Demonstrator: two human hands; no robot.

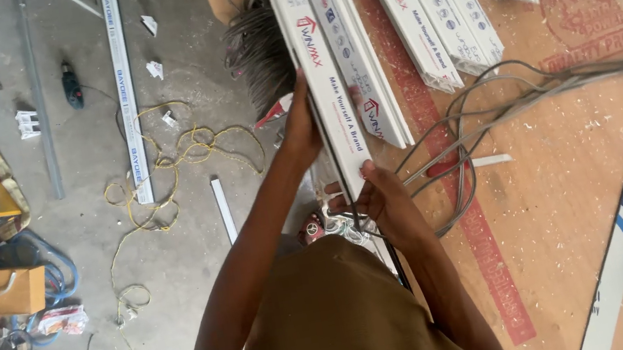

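right hand point(382, 197), fingers closed on the near end of a long white plastic profile point(326, 81) lying at the left edge of a brown plywood worktop point(575, 158) dusted with white chips; left hand point(301, 122), fingers curled over the profile's outer edge farther up. grey cables point(485, 110) loop just right of the hands. beyond, more white profiles point(430, 2) lie in rows. left of the worktop, concrete floor point(88, 235) carries a tangled yellow cord point(161, 170), a white strip point(124, 88), a drill point(70, 84) and cardboard boxes point(9, 289).
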